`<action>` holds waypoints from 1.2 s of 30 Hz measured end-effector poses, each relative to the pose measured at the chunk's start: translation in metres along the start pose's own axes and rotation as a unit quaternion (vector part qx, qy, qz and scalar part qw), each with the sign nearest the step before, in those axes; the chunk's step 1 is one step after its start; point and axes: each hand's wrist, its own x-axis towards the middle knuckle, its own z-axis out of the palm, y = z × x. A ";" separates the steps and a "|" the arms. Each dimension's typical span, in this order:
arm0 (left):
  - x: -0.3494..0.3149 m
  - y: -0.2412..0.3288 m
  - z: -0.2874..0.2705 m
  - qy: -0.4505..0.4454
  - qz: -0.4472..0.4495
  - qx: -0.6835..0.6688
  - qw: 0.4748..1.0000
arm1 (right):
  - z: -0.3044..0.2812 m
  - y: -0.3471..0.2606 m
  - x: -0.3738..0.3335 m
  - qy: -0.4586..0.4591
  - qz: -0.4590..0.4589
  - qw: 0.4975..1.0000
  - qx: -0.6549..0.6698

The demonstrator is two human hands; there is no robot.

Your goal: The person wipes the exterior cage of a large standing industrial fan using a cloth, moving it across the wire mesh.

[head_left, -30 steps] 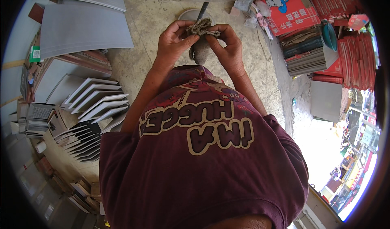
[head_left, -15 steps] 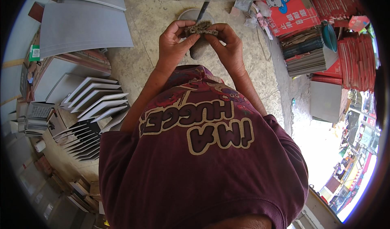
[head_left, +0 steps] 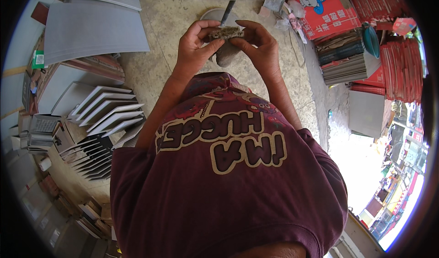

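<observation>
At the far left, large grey panels [head_left: 93, 31] and, nearer the person, a row of white-edged boards [head_left: 107, 109] stand untouched, well apart from the work. Next comes the left hand [head_left: 195, 43], its thumb and fingers pinching the left end of a brownish, rough-textured strip [head_left: 227, 33]. This strip is held up between both hands, in front of the shirt [head_left: 228, 189] and above the floor [head_left: 160, 24]. Below it in view shows a grey-brown rounded form [head_left: 225, 56] whose kind I cannot tell, nor whether the two touch. The right hand [head_left: 261, 47] is at the strip's other end, thumb against its near edge and index finger raised beyond it; how firmly it grips I cannot tell. Judging by this, the handling looks underway rather than finished: the strip is in hand, gathered narrow, and not set down. How much is left cannot be told. Farther right, stacked red sheets [head_left: 400, 70] lie out of reach.
</observation>
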 end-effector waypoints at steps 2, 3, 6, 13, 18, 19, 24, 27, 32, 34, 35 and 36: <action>0.000 0.003 -0.002 -0.020 -0.016 -0.002 1.000 | -0.004 0.003 0.001 -0.025 -0.030 0.999 -0.033; 0.000 0.004 -0.003 -0.028 -0.026 -0.004 0.999 | -0.006 0.003 0.001 -0.036 -0.017 0.999 -0.028; -0.001 0.006 -0.003 -0.039 -0.042 -0.012 0.998 | -0.009 0.003 0.000 -0.056 -0.013 0.998 -0.023; -0.003 0.004 0.000 -0.043 -0.023 0.003 0.999 | -0.009 -0.002 -0.002 -0.047 -0.065 0.997 0.012; -0.004 -0.006 0.000 -0.033 -0.019 0.023 0.999 | -0.010 0.000 -0.008 -0.031 -0.040 0.998 0.039; -0.004 -0.009 0.001 -0.029 -0.018 0.022 0.999 | -0.009 0.000 -0.008 -0.024 -0.042 0.998 0.036; -0.008 -0.013 0.012 -0.011 0.001 0.064 0.998 | -0.006 0.004 -0.012 0.020 -0.056 0.998 -0.001; -0.010 -0.012 0.016 0.002 0.010 0.073 0.997 | -0.005 0.003 -0.013 0.031 -0.057 0.998 0.000; -0.010 -0.014 0.015 0.002 0.016 0.054 0.998 | -0.007 0.003 -0.012 0.013 -0.034 0.998 0.060; -0.010 -0.014 0.014 0.012 0.018 0.044 0.999 | -0.010 -0.007 -0.010 -0.028 -0.029 0.999 0.020; -0.010 -0.013 0.013 -0.002 0.013 0.052 0.999 | -0.011 -0.010 -0.009 -0.049 -0.026 0.998 0.000; -0.011 -0.012 0.012 -0.017 0.008 0.061 0.998 | -0.013 -0.008 -0.009 -0.063 -0.028 0.997 -0.020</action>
